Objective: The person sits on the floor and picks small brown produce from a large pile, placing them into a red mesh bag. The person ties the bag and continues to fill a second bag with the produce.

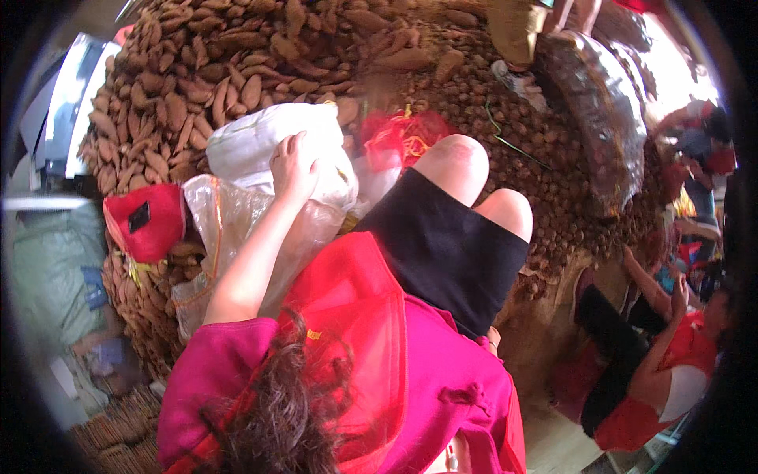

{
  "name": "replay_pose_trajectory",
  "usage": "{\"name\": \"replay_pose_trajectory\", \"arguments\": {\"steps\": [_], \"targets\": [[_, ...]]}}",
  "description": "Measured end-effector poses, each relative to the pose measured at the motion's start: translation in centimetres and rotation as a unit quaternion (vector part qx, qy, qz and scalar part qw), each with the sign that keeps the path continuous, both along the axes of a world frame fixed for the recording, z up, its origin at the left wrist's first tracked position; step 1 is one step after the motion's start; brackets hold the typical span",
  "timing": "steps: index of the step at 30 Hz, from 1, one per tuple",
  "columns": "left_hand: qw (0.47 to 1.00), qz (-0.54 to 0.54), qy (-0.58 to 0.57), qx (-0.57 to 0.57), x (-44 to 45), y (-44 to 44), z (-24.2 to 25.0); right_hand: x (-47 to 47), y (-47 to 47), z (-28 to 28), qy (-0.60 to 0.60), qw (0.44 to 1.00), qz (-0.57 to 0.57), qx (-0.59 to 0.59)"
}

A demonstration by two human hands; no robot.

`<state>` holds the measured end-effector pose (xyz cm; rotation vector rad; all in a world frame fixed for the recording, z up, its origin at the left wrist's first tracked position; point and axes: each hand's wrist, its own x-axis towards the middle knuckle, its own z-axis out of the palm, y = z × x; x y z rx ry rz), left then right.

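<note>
My left hand (pixel 294 169) lies on a white woven sack (pixel 251 139), the thumb apart from the other fingers. Below that sack a clear plastic bag (pixel 237 222) with an orange edge spreads under my forearm. Red mesh netting (pixel 408 133) with yellow cord lies by my knees. Only a few fingers of my right hand (pixel 493 339) show beside my hip; the rest is hidden behind my shirt and apron. A large heap of sweet potatoes (pixel 160 112) rises in front and to the left.
Small round brown tubers (pixel 468 112) cover the ground ahead. A bulging clear plastic sack (pixel 598 118) stands at right. A red mesh bag (pixel 145 222) with a black patch lies left. Another person (pixel 651 379) sits at right, and someone's legs (pixel 571 18) stand at the top.
</note>
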<state>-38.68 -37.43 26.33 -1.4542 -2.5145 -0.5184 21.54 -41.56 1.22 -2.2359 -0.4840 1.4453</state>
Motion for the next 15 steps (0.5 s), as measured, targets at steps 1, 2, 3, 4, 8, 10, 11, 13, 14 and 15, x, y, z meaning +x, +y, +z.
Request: {"name": "replay_pose_trajectory", "arguments": {"steps": [1, 2, 3, 4, 8, 10, 11, 13, 14, 15], "targets": [[0.999, 0.030, 0.022, -0.030, -0.3, -1.1, 0.2, -0.4, 0.6, 0.1, 0.000, 1.000, 0.023, 0.000], [0.992, 0.064, -0.035, -0.100, -0.8, -1.7, 0.5, -0.7, 1.3, 0.2, -0.001, 0.999, 0.040, 0.001], [0.989, 0.071, -0.081, -0.103, -1.2, -1.9, 0.8, -1.2, 2.2, 0.2, 0.000, 0.998, 0.058, 0.005], [0.984, 0.074, -0.127, -0.099, -1.4, -2.1, 1.0, -1.5, 2.9, 0.4, 0.001, 0.997, 0.075, 0.010], [0.980, -0.047, -0.167, -0.101, -1.4, -0.5, 0.4, -2.8, 5.7, 1.7, 0.004, 0.990, 0.137, 0.040], [0.964, -0.072, -0.221, -0.129, -0.5, 2.1, -1.5, -3.3, 6.7, 2.6, 0.002, 0.985, 0.165, 0.056], [0.951, -0.052, -0.269, -0.141, 0.3, 4.0, -3.0, -3.5, 7.1, 2.9, 0.001, 0.982, 0.177, 0.064], [0.915, -0.066, -0.344, -0.201, 0.8, 8.7, -6.1, -3.5, 7.5, 3.5, -0.001, 0.979, 0.189, 0.083], [0.893, -0.030, -0.377, -0.243, 1.0, 11.0, -7.9, -3.2, 7.6, 3.8, -0.005, 0.976, 0.194, 0.094], [0.878, 0.000, -0.400, -0.264, 1.3, 12.9, -9.9, -3.0, 7.4, 3.9, -0.006, 0.975, 0.197, 0.101]]}}
